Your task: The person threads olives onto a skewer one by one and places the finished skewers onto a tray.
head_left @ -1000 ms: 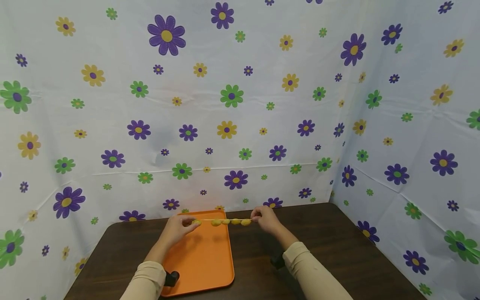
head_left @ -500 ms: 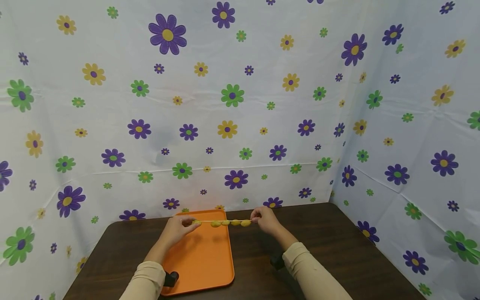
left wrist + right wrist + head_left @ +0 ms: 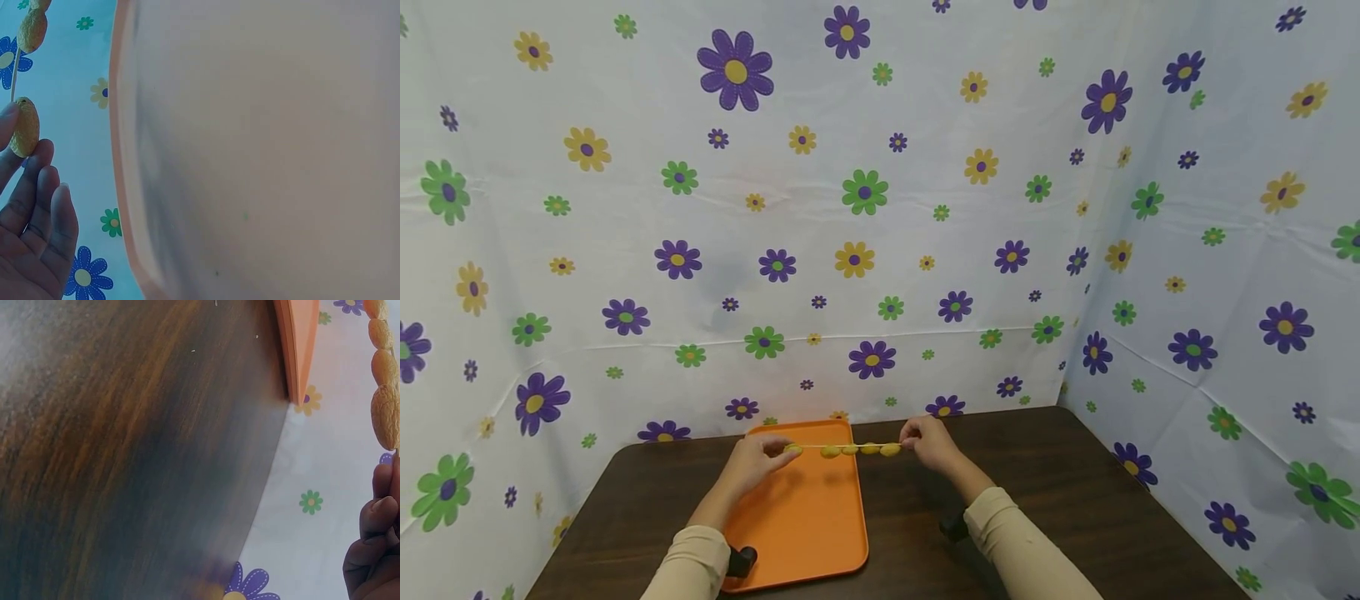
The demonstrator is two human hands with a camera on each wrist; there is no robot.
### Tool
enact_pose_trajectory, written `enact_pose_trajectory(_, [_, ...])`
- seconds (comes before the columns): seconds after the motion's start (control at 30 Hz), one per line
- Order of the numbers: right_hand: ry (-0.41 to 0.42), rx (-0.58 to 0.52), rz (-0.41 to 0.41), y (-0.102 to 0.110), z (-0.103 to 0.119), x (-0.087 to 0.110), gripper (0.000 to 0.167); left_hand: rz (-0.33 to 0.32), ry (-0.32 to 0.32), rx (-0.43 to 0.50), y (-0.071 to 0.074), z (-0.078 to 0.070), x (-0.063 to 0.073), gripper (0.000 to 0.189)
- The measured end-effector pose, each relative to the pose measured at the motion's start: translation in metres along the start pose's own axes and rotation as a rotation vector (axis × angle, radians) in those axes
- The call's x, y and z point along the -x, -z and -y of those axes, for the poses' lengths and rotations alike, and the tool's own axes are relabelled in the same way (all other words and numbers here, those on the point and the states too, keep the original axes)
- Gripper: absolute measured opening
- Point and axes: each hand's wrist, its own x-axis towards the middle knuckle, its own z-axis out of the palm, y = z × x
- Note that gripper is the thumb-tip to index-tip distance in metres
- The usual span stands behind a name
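A straight, thin pale strand carries several wrinkled, yellow-brown oval pieces (image 3: 850,450); they look like dried fruit or nuts. It stretches level between my hands, its left part over the orange tray (image 3: 805,542). My left hand (image 3: 755,460) pinches the leftmost oval (image 3: 25,128) between thumb and fingertips, its other fingers loosely bent. A bare length of strand separates that oval from the others. My right hand (image 3: 931,442) pinches the strand's right end, just beyond the last oval (image 3: 385,417), with its fingers curled. The strand's tip is hidden in those fingers.
The tray lies on a dark wooden table (image 3: 1000,467), left of the middle. Behind and to the right hangs a white flower-print cloth (image 3: 820,208). Each wrist wears a small black camera mount, like the one at my left sleeve (image 3: 688,562).
Both hands keep their pinch. The strand with its ovals has sunk very slightly, and the view has shifted a little.
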Motion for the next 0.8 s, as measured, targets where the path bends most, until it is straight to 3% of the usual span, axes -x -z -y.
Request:
enact_pose_trajectory(0.5, [-0.007, 0.024, 0.005, -0.003, -0.0007, 0.001, 0.018, 0.014, -0.017, 0.024, -0.0032, 0.001, 0.0008, 0.021])
enact_pose_trajectory(0.8, [-0.017, 0.031, 0.014, -0.0023, -0.0005, 0.0011, 0.018, 0.056, -0.045, 0.077, -0.0026, -0.0029, 0.0015, 0.018])
